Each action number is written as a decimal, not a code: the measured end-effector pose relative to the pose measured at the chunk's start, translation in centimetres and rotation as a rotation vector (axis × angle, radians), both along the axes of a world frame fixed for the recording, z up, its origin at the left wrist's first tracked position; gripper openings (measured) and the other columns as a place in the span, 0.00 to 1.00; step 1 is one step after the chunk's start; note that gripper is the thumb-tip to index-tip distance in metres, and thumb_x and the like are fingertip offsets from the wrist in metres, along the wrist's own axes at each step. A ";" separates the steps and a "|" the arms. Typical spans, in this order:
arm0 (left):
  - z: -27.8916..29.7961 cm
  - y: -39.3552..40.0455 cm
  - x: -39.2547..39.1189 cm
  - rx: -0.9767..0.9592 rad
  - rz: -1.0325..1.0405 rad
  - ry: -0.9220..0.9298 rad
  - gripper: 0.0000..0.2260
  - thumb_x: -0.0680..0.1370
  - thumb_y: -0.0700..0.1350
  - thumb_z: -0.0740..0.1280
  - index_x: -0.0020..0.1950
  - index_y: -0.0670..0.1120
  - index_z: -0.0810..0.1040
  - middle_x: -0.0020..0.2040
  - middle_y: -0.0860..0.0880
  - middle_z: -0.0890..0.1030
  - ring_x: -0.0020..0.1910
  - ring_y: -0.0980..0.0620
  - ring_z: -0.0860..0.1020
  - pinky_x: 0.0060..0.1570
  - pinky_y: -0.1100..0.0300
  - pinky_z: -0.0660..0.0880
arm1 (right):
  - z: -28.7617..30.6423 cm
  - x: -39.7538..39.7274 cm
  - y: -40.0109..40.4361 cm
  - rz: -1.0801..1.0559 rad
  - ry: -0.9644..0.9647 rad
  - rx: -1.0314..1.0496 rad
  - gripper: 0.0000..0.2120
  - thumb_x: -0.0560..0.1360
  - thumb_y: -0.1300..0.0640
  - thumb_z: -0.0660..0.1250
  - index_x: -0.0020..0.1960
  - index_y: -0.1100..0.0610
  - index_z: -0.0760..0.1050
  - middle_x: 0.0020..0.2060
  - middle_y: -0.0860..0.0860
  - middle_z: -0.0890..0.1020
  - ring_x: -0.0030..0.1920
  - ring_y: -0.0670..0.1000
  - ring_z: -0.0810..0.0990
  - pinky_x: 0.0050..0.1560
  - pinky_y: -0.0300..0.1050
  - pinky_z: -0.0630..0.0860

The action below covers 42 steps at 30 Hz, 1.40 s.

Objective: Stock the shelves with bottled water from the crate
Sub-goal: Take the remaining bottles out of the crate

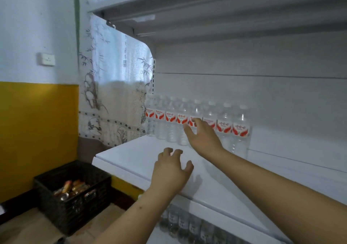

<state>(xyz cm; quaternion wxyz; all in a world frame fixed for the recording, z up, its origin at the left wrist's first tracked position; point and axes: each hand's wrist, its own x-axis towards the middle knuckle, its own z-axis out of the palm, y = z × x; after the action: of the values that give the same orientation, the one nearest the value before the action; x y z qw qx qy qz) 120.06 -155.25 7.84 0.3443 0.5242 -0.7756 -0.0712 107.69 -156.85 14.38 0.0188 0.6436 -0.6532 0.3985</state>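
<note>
Head view, looking forward and down at a white metal shelf board (140, 155) under a second grey-white metal shelf (187, 1) above.

At the back of the white board, standing upright in one line: eight clear plastic water bottles with white caps and red-and-white labels (224, 126), each just beside the next, along the pale back panel. Nothing else on the board in front of them.

Right hand (201, 136): stretched out in front of the middle of the row, fingers (196, 120) spread wide, gripping nothing. Fingertips at the label of the fifth bottle from the left; cannot tell whether touching it or only very near.

Left hand (171, 170): lower and closer to the camera, palm down over the bare front part of the board, fingers loosely bent and apart, holding nothing. Small shadow just to its right on the board.

Below the front edge of the board, on a lower level: another row of clear bottles with dark grey labels (187, 223), partly hidden and blurred.

Down on the floor at the left, well apart from both hands: a black woven plastic crate (73, 193) with orange and golden items inside, too blurred to name.

Behind, a white lace curtain with a bamboo pattern (112, 74), and a wall painted white above and yellow below, with a white socket (47, 59).
</note>
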 end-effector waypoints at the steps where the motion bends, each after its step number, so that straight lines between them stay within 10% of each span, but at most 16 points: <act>1: -0.3 0.4 1.9 -0.031 0.030 0.019 0.25 0.79 0.60 0.59 0.73 0.52 0.68 0.73 0.48 0.66 0.70 0.48 0.65 0.69 0.52 0.67 | -0.4 2.2 -0.1 0.052 -0.013 0.014 0.30 0.80 0.36 0.53 0.76 0.51 0.60 0.74 0.49 0.67 0.72 0.52 0.67 0.69 0.51 0.67; 9: -8.1 2.6 18.7 -0.010 0.292 0.047 0.19 0.78 0.59 0.59 0.66 0.53 0.71 0.61 0.52 0.71 0.60 0.51 0.70 0.58 0.55 0.72 | -5.7 20.0 -1.1 0.333 0.001 0.108 0.30 0.81 0.37 0.51 0.77 0.52 0.59 0.76 0.50 0.65 0.74 0.53 0.64 0.72 0.51 0.62; 23: -32.9 5.4 43.8 0.773 0.554 0.057 0.26 0.80 0.59 0.58 0.75 0.49 0.63 0.69 0.42 0.68 0.65 0.42 0.72 0.63 0.54 0.71 | -28.4 38.7 -3.3 0.657 0.104 0.607 0.25 0.83 0.44 0.52 0.75 0.57 0.63 0.70 0.55 0.72 0.69 0.55 0.70 0.65 0.45 0.66; 29: -42.5 6.5 46.5 1.032 0.510 0.240 0.22 0.81 0.49 0.64 0.73 0.46 0.67 0.69 0.45 0.73 0.67 0.48 0.72 0.61 0.64 0.66 | -40.5 41.2 -5.6 0.608 0.119 0.962 0.25 0.83 0.44 0.52 0.75 0.56 0.63 0.71 0.56 0.71 0.70 0.57 0.70 0.64 0.44 0.66; 42: -59.0 -0.6 43.7 1.305 0.703 0.482 0.41 0.66 0.56 0.78 0.73 0.46 0.63 0.68 0.44 0.72 0.66 0.43 0.73 0.65 0.52 0.71 | -59.3 44.2 -10.4 0.391 -0.179 1.377 0.20 0.82 0.46 0.57 0.70 0.54 0.69 0.56 0.54 0.77 0.52 0.55 0.78 0.54 0.51 0.77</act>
<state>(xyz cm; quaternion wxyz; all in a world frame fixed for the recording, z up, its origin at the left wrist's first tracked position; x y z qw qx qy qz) 163.72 -155.86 -51.17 0.1275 0.8058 -0.2691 -0.5118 151.87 -167.20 -44.87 -0.5164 0.5796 -0.6279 -0.0564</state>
